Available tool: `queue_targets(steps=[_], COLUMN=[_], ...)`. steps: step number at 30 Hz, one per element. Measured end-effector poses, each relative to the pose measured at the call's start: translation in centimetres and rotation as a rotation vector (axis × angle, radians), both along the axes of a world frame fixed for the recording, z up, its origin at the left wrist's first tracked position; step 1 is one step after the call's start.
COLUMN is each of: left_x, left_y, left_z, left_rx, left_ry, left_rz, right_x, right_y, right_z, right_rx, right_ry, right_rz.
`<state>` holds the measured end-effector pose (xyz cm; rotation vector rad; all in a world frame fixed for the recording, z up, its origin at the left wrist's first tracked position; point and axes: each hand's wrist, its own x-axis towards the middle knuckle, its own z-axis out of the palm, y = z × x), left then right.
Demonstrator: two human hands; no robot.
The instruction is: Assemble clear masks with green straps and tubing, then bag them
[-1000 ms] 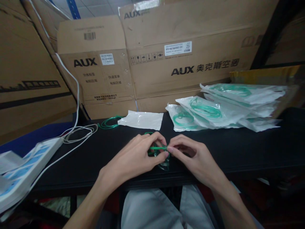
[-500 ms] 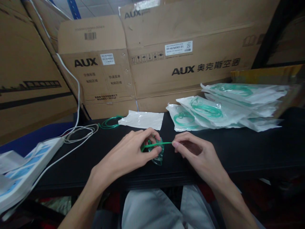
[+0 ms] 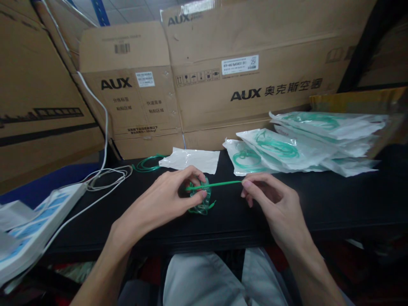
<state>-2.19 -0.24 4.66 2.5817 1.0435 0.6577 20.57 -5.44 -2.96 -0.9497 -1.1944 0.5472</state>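
My left hand (image 3: 178, 189) is closed around a clear green-tinted mask (image 3: 204, 204), with thumb and fingers on either side of it. Its lower part shows below my fingertips, and a short green end sticks out at its right. A thin green strap (image 3: 225, 183) runs from the mask, stretched nearly level to the right. Thumb and fingertips of my right hand (image 3: 267, 191) pinch the strap's far end. The palm side of the left hand hides part of the mask.
Clear packets with coiled green tubing (image 3: 277, 146) are piled at the back right. A white wrapper (image 3: 194, 160) and green tubing (image 3: 148, 163) lie behind my left hand. At left are a power strip (image 3: 41, 221) and white cable (image 3: 105, 114). Cardboard boxes (image 3: 207, 102) stand behind.
My right hand has moved right and a little up with the strap's end, so a longer stretch of strap shows. My left hand and the mask have shifted slightly left.
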Motion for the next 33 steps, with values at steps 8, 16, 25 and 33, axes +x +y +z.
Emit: queue_targets(steps=[8,16,25,33], left_x=[-0.6,0.4,2.3,2.8], left_y=[0.2,-0.1,0.1,0.9], left_z=[0.4,-0.1,-1.2,-1.8], left_rx=[0.006,-0.076,-0.352,-0.546], left_ry=[-0.009,-0.041,-0.245,-0.458], left_rz=[0.014,-0.040,-0.108,-0.138], right_x=[0.1,0.0,-0.5,-0.5], right_y=[0.2,0.0,0.5,-0.2], right_z=[-0.6,-0.2,-0.6,-0.4], right_rx=[0.011,0.017,0.058,0.085], right_ry=[0.096,0.043,0.077,-0.539], right_rz=[-0.044,-0.022,0.032,0.169])
